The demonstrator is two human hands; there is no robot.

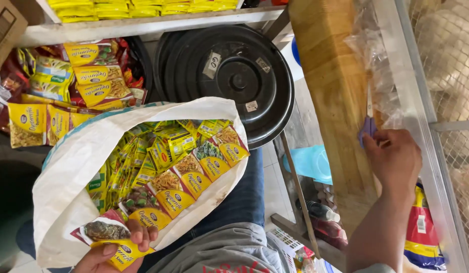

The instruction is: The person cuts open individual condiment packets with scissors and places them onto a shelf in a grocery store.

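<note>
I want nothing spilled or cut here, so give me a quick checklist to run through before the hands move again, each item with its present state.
1. Left hand has a firm hold on the strip of seasoning sachets: ok, fingers curl over its lower end.
2. Strip leads cleanly out of the white sack: ok, it lies over the sack's open mouth.
3. Sack stays put: cannot tell, its base is out of view.
4. Right hand has the purple-handled scissors: ok, fingers are at the handles.
5. Scissor blades closed: cannot tell, they are thin and lie against a clear plastic bag.
6. Scissors free of the wooden board: cannot tell.
</note>
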